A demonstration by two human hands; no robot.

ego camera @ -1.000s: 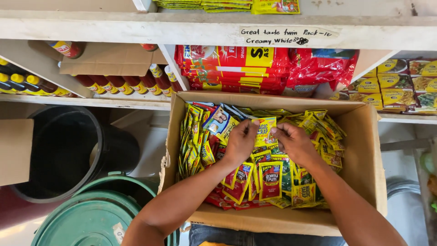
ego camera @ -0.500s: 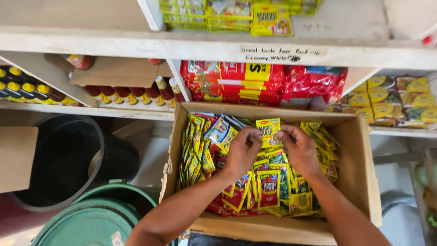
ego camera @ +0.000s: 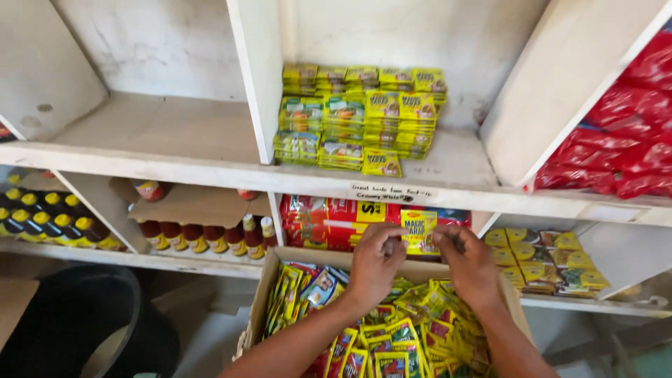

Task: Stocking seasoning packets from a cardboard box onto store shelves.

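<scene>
Both my left hand and right hand pinch a yellow sachet strip at centre frame, above the cardboard box (light, floppy, probably slippery, so top corners grip best).

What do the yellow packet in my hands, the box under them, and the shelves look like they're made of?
Yellow packet, pinched between the left hand and right hand: probably thin plastic or foil film, glossy and printed. Box: brown corrugated cardboard by its matte look and folded flaps. Shelves: likely painted wood or board, matte off-white, scuffed along the edges.
</scene>
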